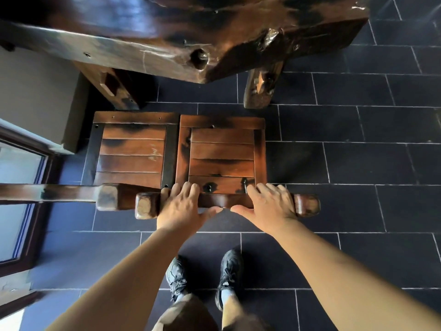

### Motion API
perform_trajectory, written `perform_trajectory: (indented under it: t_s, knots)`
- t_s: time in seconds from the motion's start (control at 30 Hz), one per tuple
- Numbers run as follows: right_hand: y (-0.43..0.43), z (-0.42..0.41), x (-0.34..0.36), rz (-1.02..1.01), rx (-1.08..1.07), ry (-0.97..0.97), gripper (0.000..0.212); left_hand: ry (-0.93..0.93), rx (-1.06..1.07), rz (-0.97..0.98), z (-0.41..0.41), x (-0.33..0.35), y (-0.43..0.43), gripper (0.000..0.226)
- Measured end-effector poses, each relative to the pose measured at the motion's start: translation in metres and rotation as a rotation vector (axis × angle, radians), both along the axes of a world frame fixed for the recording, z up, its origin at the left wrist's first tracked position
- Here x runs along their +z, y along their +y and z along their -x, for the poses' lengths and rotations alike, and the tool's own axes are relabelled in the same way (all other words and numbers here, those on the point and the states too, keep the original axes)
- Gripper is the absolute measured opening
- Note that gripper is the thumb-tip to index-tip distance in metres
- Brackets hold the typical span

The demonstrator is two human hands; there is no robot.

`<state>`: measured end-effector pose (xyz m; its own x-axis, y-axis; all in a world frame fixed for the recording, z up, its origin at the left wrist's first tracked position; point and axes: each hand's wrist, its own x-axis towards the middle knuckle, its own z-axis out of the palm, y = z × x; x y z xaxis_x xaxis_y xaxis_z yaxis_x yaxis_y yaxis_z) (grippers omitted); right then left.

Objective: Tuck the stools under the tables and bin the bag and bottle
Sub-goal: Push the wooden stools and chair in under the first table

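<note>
Two dark wooden stools with slatted seats stand side by side on the floor in front of a heavy dark wooden table (181, 34). The right stool (222, 151) has a thick top rail at its near edge. My left hand (182, 206) and my right hand (269, 204) both grip that rail, fingers curled over it, thumbs nearly touching. The left stool (132, 149) sits against the right one, its own rail reaching off to the left. Both seats lie just short of the table's near edge. No bag or bottle is in view.
The table's legs (260, 89) stand just beyond the stools. A grey wall (33, 91) and a glass door frame (21, 187) close off the left. Dark tiled floor (358, 151) stretches to the right. My feet in dark shoes (202, 275) stand behind the right stool.
</note>
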<state>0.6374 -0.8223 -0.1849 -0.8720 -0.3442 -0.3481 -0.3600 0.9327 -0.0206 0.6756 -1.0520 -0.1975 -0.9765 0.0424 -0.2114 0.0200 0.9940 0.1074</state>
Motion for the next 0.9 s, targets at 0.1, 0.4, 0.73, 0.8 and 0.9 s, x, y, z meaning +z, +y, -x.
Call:
perform_trajectory:
  t_s: [0.1, 0.4, 0.73, 0.8, 0.9]
  knots:
    - [-0.001, -0.002, 0.001, -0.019, 0.007, 0.007, 0.088, 0.001, -0.009, 0.025, 0.000, -0.001, 0.000, 0.071]
    - [-0.002, -0.004, 0.007, -0.014, -0.016, 0.036, 0.085, -0.042, 0.010, 0.005, 0.000, 0.007, 0.005, 0.091]
    - [-0.003, 0.002, -0.001, -0.069, -0.013, 0.081, 0.103, -0.070, -0.109, 0.064, 0.018, 0.008, -0.004, 0.112]
    - [-0.003, 0.001, -0.005, -0.073, -0.015, 0.112, 0.112, -0.039, -0.102, 0.071, 0.018, 0.003, -0.003, 0.120]
    - [-0.004, 0.003, -0.007, -0.072, -0.012, 0.153, 0.103, -0.016, -0.111, 0.127, 0.019, -0.002, -0.002, 0.115]
